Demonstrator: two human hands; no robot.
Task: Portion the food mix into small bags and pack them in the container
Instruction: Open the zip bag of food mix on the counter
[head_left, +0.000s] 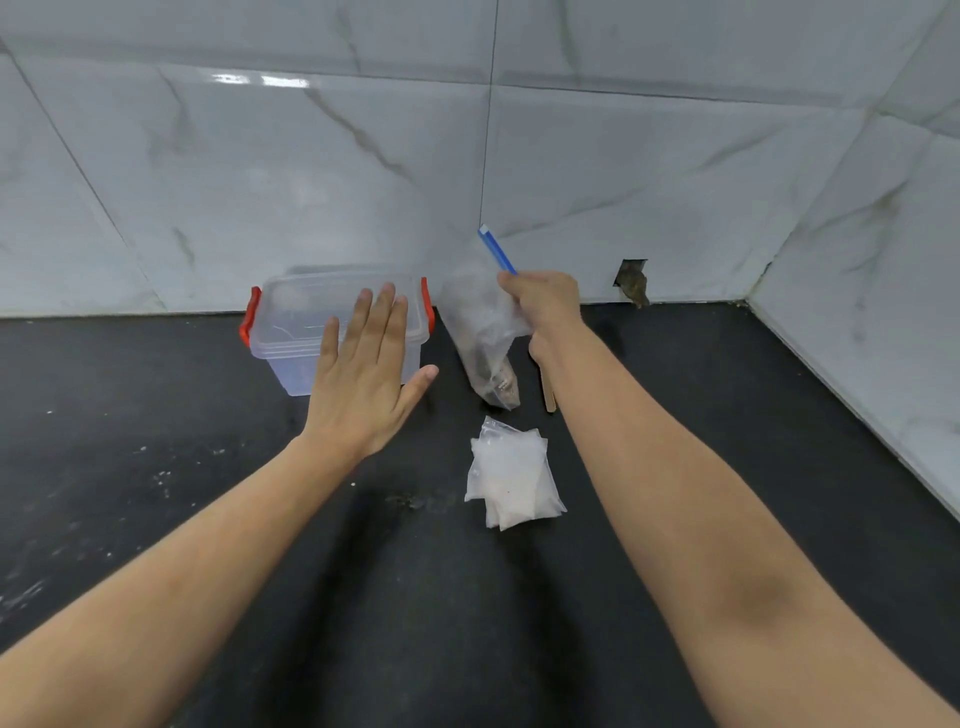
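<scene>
A clear plastic container (291, 332) with red clips and its lid on stands at the back of the dark counter. My left hand (366, 374) is spread flat in front of it, fingers straight, over the lid's near edge. My right hand (545, 306) grips the top of a large clear bag (483, 338) with a blue zip strip (497, 250); brown food mix sits in the bag's bottom, which rests on the counter. A stack of small empty clear bags (511, 475) lies in front of it.
A wooden stick (548, 392) lies on the counter (156, 441) partly under my right wrist. White marble-look tiled walls (675, 182) close the back and the right side. A small hole (631, 283) shows in the back wall near the counter.
</scene>
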